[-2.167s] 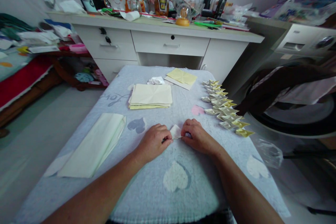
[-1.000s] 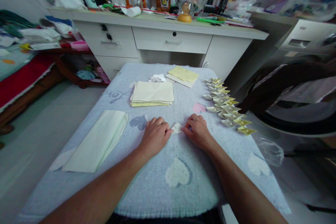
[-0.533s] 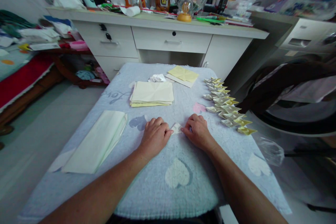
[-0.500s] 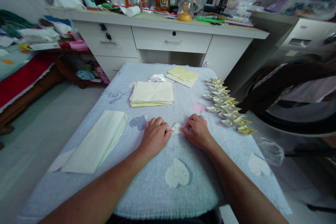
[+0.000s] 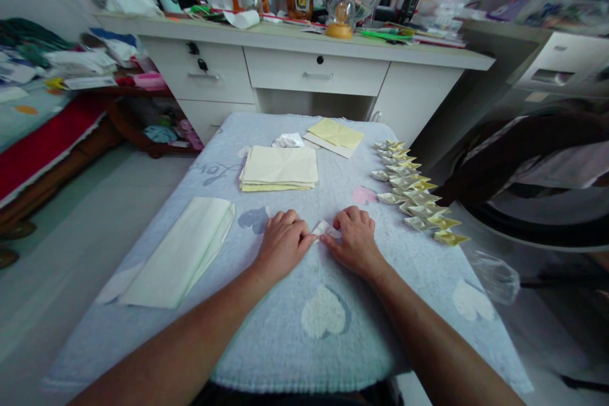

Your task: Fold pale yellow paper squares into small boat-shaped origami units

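Observation:
A small folded piece of pale paper (image 5: 322,227) lies on the blue cloth between my hands. My left hand (image 5: 287,242) has its fingers curled, with thumb and forefinger pinching the paper's left corner. On the other side my right hand (image 5: 354,236) bends over the paper's right part, its thumb pressing near the lower edge and partly covering it. Beyond my hands sits a stack of cream and yellow paper sheets (image 5: 278,167). Several small folded paper boats (image 5: 421,198) stand in a slanting row at the right.
A large folded pale green sheet (image 5: 183,254) lies at the left of the cloth-covered table (image 5: 266,336). Crumpled white paper (image 5: 288,140) and yellow sheets (image 5: 335,134) lie at the back. A cluttered white desk (image 5: 314,70) stands behind, a washing machine (image 5: 552,82) at the right.
My right thumb has slid left along the paper's lower edge, closer to my left thumb. The right hand now covers more of the paper. The view has shifted slightly.

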Demonstrator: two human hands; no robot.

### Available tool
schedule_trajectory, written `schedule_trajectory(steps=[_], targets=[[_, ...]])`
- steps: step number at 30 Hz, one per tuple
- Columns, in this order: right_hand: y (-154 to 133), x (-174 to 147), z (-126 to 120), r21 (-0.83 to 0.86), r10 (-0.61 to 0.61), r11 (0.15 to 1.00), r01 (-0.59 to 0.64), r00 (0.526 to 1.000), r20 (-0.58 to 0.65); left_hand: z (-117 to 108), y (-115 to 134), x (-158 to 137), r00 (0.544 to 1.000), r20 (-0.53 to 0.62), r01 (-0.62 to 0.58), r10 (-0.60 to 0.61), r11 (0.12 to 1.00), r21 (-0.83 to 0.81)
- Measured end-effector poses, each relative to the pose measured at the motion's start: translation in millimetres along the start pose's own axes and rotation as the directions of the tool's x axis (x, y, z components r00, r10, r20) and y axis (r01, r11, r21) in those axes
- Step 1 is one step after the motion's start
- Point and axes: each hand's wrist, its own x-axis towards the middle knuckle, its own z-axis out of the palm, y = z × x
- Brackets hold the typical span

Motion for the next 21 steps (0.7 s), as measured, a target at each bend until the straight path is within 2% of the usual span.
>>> schedule_trajectory(steps=[5,11,21], targets=[[2,0,1,0.079,0.008,0.997,-0.008,1.000,-0.002,-5,-7,-1,0.997,0.047,-0.049,0.055,0.992,-0.117],[0,0,-3,0.184,-0.040,0.982,0.041,0.999,-0.012,-5,-8,0,0.997,0.047,-0.054,0.061,0.990,-0.127],[1,4,-2,0.182,-0.066,0.982,0.056,0.997,0.050,-5,-10,0,0.996,0.058,-0.060,0.067,0.991,-0.117]])
